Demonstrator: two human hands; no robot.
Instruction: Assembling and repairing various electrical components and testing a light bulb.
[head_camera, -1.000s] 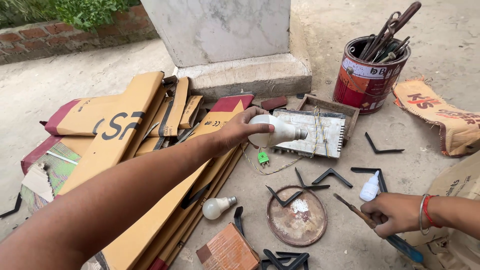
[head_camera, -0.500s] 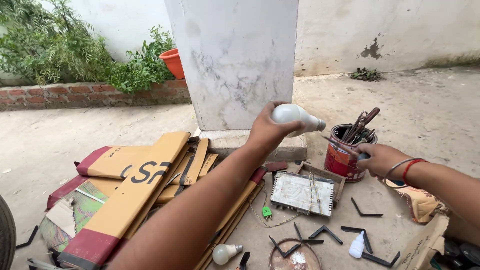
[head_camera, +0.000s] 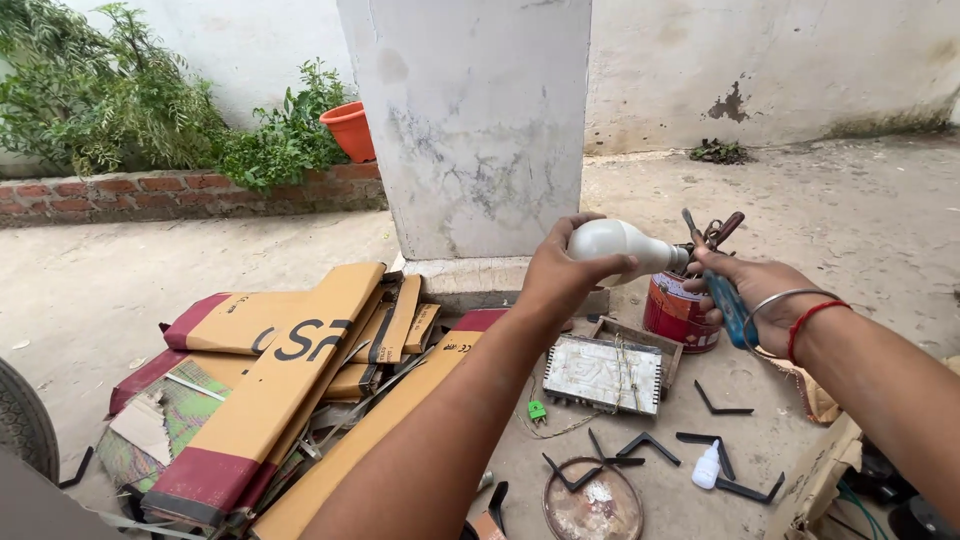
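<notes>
Gripping a smooth white bulb, the left hand faces the right hand, clasping a blue-handled screwdriver.

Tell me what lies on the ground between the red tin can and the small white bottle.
In the head view, a black angle bracket lies between the red tin can and small white bottle.

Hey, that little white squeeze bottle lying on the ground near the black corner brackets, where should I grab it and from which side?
Grip the small white bottle around its wider lower body, coming straight down from above. It lies on open concrete with its narrow tip pointing up-frame, and a black bracket sits close at its lower right, so pinching across the body from the sides looks easiest.
</notes>
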